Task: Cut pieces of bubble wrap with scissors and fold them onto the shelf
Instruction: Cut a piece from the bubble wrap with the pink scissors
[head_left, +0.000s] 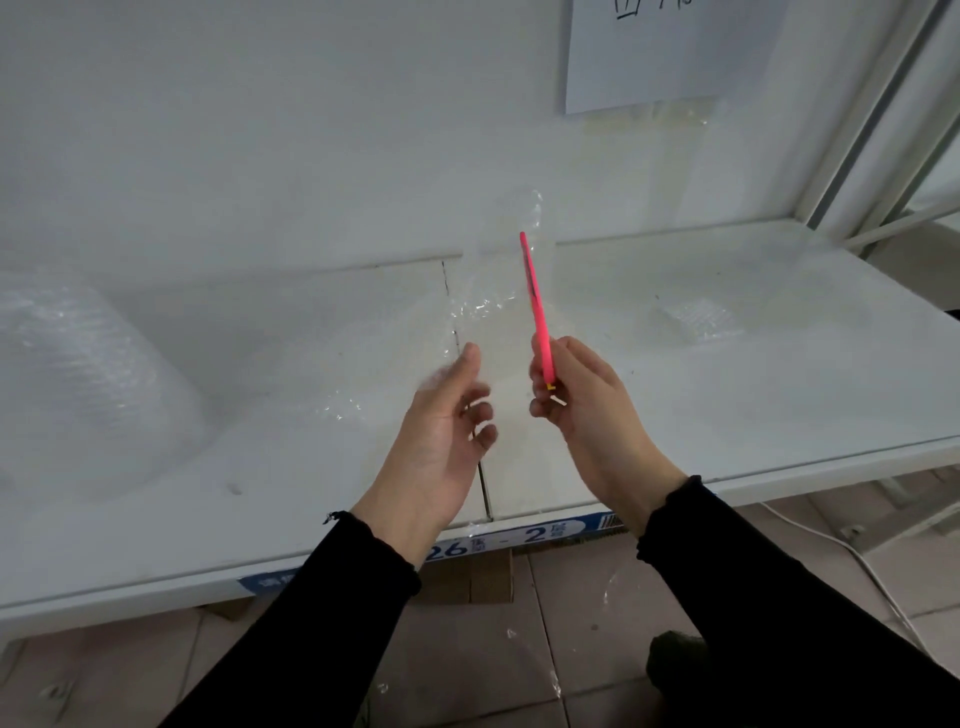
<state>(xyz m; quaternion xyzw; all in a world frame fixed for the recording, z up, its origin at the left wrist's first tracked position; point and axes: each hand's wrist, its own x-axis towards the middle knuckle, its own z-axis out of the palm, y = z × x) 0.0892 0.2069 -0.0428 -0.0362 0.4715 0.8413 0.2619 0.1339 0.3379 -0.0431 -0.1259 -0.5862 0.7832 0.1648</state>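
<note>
Above the front edge of the white shelf (779, 415), the right hand (582, 395) grips pink scissors (537, 306) that point up and away with blades together. The left hand (441, 415), fingers curled, holds a clear piece of bubble wrap (498, 260) rising just beside the blades. A bubble wrap roll (78, 374) lies toward the shelf's left end and a folded bubble wrap pad (698, 319) toward its back right corner. A blue label (519, 538) runs along the front edge, and a paper sheet (660, 52) hangs on the wall behind.
</note>
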